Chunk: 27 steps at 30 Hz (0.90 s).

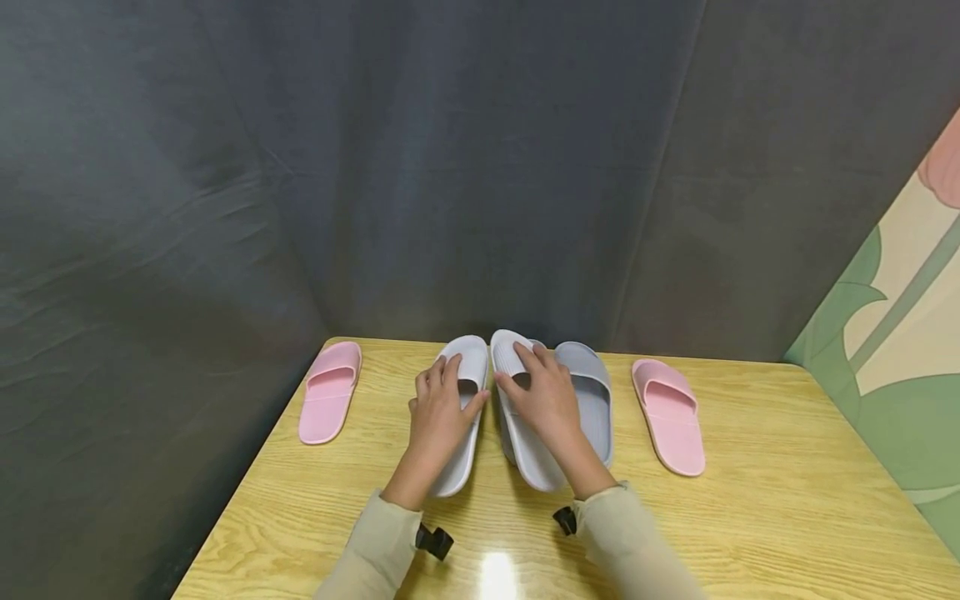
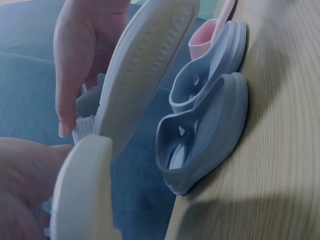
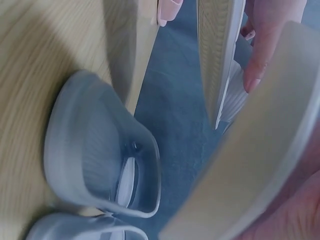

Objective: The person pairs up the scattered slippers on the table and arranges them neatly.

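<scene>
Two white slippers are held above the wooden table, toes toward the curtain. My left hand (image 1: 438, 417) grips the left white slipper (image 1: 470, 350), fingers over its strap and thumb at its inner edge. The right white slipper (image 1: 542, 468) is gripped by my right hand (image 1: 546, 400), fingers across the ribbed strap. In the left wrist view both soles hang clear of the table. Close to my right hand stands a grey slipper (image 1: 595, 417). Its mate (image 2: 215, 130) is mostly hidden beneath the right white slipper in the head view.
A pink slipper (image 1: 330, 392) lies at the table's left edge. Another pink slipper (image 1: 672, 421) lies to the right of the grey pair. Behind the wooden table (image 1: 787, 492) hangs a dark curtain (image 1: 480, 167), and a painted wall (image 1: 900, 350) is at the right.
</scene>
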### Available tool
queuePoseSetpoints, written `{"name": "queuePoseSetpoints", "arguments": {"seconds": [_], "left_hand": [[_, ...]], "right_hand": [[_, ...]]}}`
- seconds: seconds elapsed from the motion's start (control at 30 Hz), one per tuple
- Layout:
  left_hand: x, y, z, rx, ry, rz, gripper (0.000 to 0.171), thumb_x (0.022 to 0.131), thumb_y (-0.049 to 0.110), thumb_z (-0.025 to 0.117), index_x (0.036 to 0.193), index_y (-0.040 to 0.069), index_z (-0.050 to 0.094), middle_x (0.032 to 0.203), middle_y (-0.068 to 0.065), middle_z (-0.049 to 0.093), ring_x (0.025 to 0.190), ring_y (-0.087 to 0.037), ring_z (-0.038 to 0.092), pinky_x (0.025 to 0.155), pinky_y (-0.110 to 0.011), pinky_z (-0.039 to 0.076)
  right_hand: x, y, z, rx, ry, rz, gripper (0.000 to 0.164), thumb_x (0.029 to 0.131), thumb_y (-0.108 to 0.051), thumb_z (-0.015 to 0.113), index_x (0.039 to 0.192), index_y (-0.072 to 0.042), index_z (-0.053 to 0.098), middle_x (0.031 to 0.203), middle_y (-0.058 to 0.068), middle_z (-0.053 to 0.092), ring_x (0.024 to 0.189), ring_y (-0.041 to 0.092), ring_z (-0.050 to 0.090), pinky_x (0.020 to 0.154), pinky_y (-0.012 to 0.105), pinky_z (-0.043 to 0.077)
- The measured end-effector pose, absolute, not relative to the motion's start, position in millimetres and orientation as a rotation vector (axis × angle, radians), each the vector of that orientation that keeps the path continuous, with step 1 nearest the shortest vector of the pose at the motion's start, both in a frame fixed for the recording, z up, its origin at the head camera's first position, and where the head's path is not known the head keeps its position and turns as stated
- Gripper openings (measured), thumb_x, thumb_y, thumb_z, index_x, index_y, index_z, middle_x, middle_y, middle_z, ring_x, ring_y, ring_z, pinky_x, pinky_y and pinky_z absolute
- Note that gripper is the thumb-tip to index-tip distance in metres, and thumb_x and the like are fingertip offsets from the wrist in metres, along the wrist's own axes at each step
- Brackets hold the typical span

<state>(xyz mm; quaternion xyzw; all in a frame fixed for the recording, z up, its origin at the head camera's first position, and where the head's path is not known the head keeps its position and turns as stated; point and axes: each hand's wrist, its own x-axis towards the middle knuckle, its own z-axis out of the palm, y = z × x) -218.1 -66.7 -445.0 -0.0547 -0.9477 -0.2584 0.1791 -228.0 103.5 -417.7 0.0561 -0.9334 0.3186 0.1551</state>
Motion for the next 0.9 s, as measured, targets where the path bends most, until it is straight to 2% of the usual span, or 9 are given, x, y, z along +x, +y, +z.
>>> {"name": "queuePoseSetpoints", "arguments": {"seconds": [0.33,0.9], "left_hand": [[-224,-77,-445,-0.109,-2.678,-0.767,0.075,0.093,0.051,0.068,0.151,0.011,0.041,0.153,-0.021,0.04,0.136,-0.042,0.038,0.087,-0.064,0.047],[-236,-94,-444,-0.03,-2.656,-0.762,0.075,0.092,0.048,0.07,0.15,0.01,0.042,0.153,-0.022,0.041,0.136,-0.043,0.038,0.089,-0.066,0.046]], "right_hand": [[-235,87,-420,0.167,-2.678,0.908,0.062,0.093,-0.045,0.07,0.145,-0.014,0.056,0.149,0.022,0.05,0.128,0.052,0.05,0.106,0.06,0.039],[-249,58,-418,0.123,-2.704,0.961,0.062,0.094,-0.047,0.068,0.147,-0.018,0.055,0.151,0.02,0.048,0.128,0.051,0.049,0.102,0.061,0.042]]}}
